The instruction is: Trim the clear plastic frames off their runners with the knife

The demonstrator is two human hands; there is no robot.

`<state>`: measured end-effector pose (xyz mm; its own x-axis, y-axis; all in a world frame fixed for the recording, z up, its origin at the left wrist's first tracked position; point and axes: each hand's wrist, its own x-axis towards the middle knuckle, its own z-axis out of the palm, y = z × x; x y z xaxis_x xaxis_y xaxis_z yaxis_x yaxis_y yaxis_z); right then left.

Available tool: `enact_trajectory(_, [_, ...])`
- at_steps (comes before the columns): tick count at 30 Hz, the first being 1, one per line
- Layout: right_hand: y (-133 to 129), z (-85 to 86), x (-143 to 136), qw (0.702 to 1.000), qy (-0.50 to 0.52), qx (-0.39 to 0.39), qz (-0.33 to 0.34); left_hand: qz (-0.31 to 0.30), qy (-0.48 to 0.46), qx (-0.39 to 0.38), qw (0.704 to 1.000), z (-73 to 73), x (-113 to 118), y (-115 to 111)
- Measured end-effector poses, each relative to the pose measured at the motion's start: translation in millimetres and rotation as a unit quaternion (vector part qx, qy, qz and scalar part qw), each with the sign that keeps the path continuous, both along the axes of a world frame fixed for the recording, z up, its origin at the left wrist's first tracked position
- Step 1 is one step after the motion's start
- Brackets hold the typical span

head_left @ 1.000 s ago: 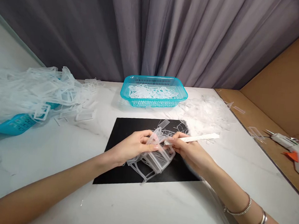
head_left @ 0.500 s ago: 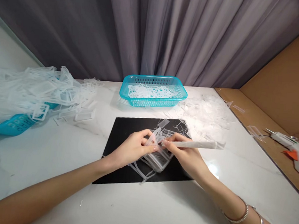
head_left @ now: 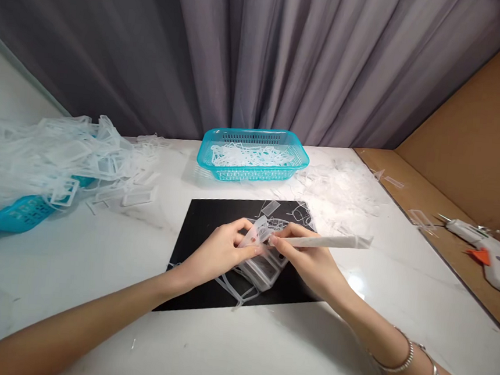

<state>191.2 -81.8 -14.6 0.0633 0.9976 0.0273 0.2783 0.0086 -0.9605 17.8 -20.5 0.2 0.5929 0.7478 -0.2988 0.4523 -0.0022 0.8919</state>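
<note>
My left hand [head_left: 221, 248] pinches a translucent plastic piece [head_left: 253, 233] above the black mat [head_left: 206, 216]. My right hand [head_left: 311, 266] is closed around a long white-wrapped, pen-like tool [head_left: 335, 241], its tail pointing right. The tool's working tip is hidden by my fingers, close to the plastic piece, so I cannot tell whether they touch. Beneath both hands lies a cluster of clear plastic frames [head_left: 262, 273], with thin curved strips [head_left: 238, 297] reaching toward the mat's front edge.
A blue basket [head_left: 251, 173] of thin plastic strips stands at the back. At left, clear frames [head_left: 78, 149] heap over another blue basket [head_left: 24, 217]. Loose plastic scraps [head_left: 341, 192] lie right of the mat. A white glue gun [head_left: 489, 252] rests on the brown board.
The plastic piece in my left hand has turned slightly, showing more of its flat face. Both hands stay in nearly the same place, and the view has shifted a little.
</note>
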Motion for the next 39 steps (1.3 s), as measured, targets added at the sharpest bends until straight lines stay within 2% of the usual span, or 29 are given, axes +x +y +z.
enact_trajectory(2, [0.5, 2.2, 2.4, 1.000, 0.008, -0.019, -0.001, -0.002, -0.008, -0.046, 0.999, 2.0, -0.5, 3.1])
enact_trajectory(4, [0.6, 3.4, 3.9, 1.000, 0.008, -0.026, 0.000, -0.006, 0.006, -0.057, 0.998, 3.9, -0.6, 5.7])
enact_trajectory(8, [0.6, 3.6, 4.1, 0.999, -0.001, -0.041, 0.000, -0.020, 0.033, -0.036, 0.999, 4.7, 0.2, 7.3])
enact_trajectory(22, [1.0, 1.4, 4.7, 0.998, 0.001, -0.061, -0.001, -0.011, 0.027, -0.004, 1.000, 4.2, 0.7, 5.6])
enact_trajectory(39, [-2.4, -1.7, -8.7, 0.999, -0.003, 0.030, -0.016, 0.004, -0.001, 0.014, 1.000, -5.9, 1.5, 1.7])
